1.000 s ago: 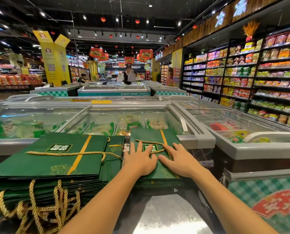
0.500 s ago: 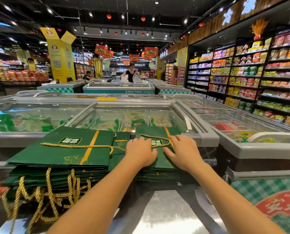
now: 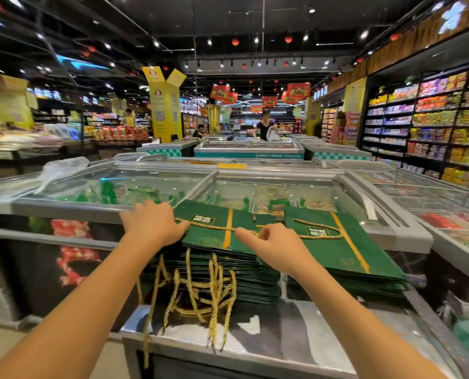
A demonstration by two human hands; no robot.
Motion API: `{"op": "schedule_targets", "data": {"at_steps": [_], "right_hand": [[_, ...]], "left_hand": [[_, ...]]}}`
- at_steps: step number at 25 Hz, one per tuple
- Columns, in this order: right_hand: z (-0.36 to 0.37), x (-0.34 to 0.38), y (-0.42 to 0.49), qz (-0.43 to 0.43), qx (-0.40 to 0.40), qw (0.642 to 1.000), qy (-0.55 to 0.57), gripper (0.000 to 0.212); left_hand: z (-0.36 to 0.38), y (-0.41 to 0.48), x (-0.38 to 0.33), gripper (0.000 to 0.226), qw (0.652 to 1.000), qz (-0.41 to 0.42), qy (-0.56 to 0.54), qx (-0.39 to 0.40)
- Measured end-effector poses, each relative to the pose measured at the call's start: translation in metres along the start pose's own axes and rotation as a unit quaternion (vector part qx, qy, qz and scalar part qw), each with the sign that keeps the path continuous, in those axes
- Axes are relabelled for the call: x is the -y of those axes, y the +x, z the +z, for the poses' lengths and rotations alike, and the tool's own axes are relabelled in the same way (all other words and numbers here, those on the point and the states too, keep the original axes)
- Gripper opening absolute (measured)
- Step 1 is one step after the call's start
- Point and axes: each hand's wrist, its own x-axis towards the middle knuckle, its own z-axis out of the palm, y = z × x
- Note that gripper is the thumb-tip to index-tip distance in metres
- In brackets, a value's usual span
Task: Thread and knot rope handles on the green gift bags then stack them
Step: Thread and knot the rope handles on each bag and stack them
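Two stacks of flat green gift bags lie on a steel counter. The left stack (image 3: pixel 217 236) has a gold rope handle (image 3: pixel 214 228) lying across its top bag, and several rope handles (image 3: pixel 200 294) hang over its front. The right stack (image 3: pixel 345 250) also has a rope handle (image 3: pixel 321 236) on its top bag. My left hand (image 3: pixel 152 224) is at the left stack's left edge, fingers stretched out and thumb on the top bag. My right hand (image 3: pixel 271 243) rests on the left stack's right part, fingers curled at the rope, index finger out.
The steel counter (image 3: pixel 269 332) ends just in front of the stacks. Glass-topped freezer chests (image 3: pixel 269 187) stand behind and on both sides. Stocked shelves (image 3: pixel 433 127) line the right wall. Two people (image 3: pixel 264 127) are far back by other freezers.
Both hands left the right stack, where they pressed flat, and moved left onto the left stack. My left hand went to its left edge. The view swung left.
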Motion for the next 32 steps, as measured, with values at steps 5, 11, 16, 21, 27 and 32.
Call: {"op": "schedule_targets", "data": {"at_steps": [5, 11, 16, 21, 27, 32], "right_hand": [[0.008, 0.009, -0.012, 0.031, 0.019, 0.999, 0.004, 0.067], [0.007, 0.008, -0.034, 0.019, -0.074, 0.991, 0.111, 0.06], [-0.01, 0.0, -0.056, 0.009, -0.095, 0.947, 0.306, 0.043], [-0.021, -0.021, -0.074, 0.028, -0.152, 0.825, 0.544, 0.038], [-0.019, -0.027, -0.095, 0.027, -0.139, 0.739, 0.658, 0.032], [-0.042, -0.053, -0.099, 0.046, -0.173, 0.699, 0.692, 0.035]], "left_hand": [[0.014, -0.01, 0.018, 0.055, 0.996, -0.028, -0.075, -0.027], [0.02, -0.028, 0.021, 0.042, 0.965, -0.033, -0.224, -0.135], [0.018, -0.052, 0.007, 0.031, 0.864, 0.014, -0.478, -0.159], [0.011, -0.09, -0.029, 0.018, 0.779, 0.027, -0.625, -0.045], [0.01, -0.137, -0.095, 0.032, 0.746, 0.064, -0.661, 0.055], [0.022, -0.124, -0.111, 0.025, 0.787, 0.107, -0.606, 0.047]]}}
